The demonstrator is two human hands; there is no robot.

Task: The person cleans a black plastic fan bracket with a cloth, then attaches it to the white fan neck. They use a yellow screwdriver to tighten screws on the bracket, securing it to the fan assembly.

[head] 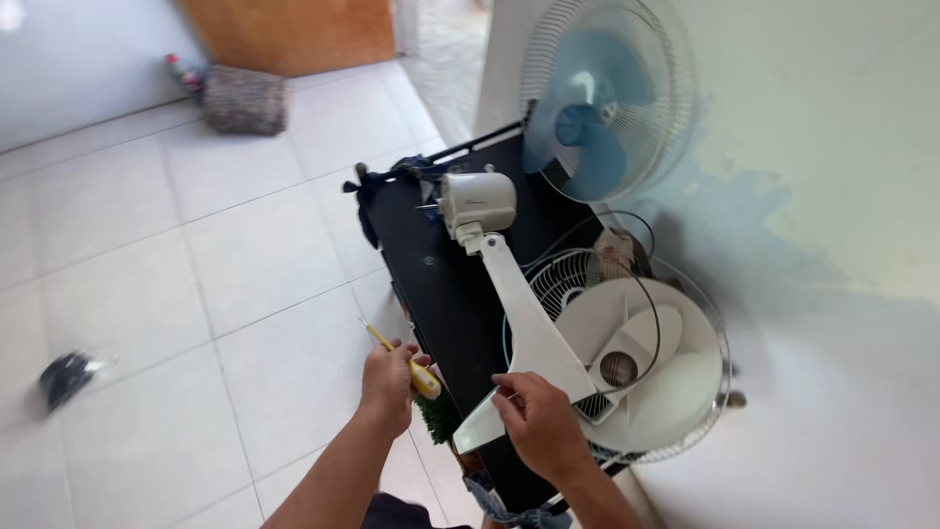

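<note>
Screwdriver (409, 364) with yellow handle, clamped in closed fingers of left hand (389, 382), low in the middle of the frame, thin metal tip pointing up and to the left. Right hand (537, 423) just beside it, fingers curled down on the bottom end of the white fan arm (524, 313). Arm lying slanted across the black table (446, 284), white motor head (477, 201) at its top end near the middle of the frame. White fan grille and blades (636, 367) lower right, blue fan (597, 98) standing at top. Looks like fan fixing, tool ready but not yet on a screw. Next move, by guess: turn tip toward the arm, hold arm steady.
</note>
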